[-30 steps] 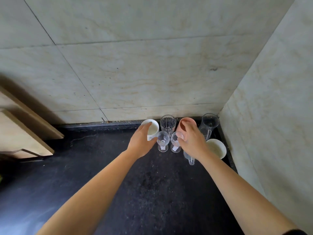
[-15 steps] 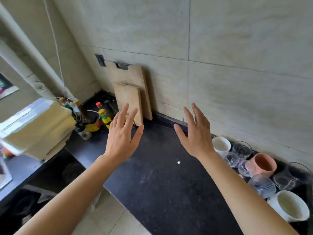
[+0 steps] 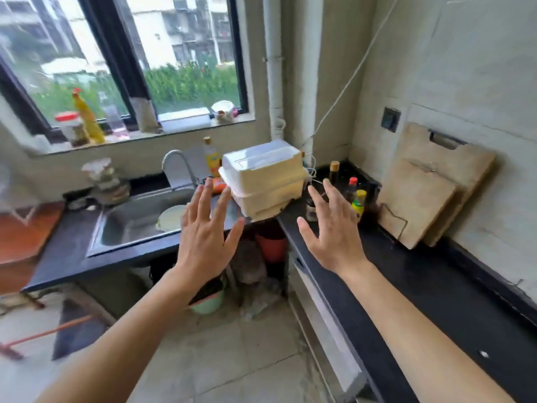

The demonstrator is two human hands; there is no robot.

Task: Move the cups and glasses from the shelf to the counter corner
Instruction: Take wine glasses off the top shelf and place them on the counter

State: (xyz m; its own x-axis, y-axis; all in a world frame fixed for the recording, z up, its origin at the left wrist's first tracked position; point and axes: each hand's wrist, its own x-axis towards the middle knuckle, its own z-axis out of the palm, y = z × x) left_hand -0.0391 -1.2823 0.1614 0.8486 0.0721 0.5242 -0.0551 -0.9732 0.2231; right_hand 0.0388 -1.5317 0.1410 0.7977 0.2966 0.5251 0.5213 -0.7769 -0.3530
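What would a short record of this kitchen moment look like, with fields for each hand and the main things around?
left hand: open, fingers spread, holding nothing, raised in front of the sink
right hand: open, fingers spread, holding nothing, over the edge of the black counter
cups and glasses: none in view
foam boxes: stacked between sink and counter
white dish: lies in the sink
cutting boards: two, leaning on the wall
bottles: grouped beside the boards

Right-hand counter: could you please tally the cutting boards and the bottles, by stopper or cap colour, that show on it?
Wooden cutting boards: 2
Cork-stoppered bottle: 1
Red-capped bottle: 1
Yellow-capped bottle: 1
Total: 5, though the right hand may hide more.
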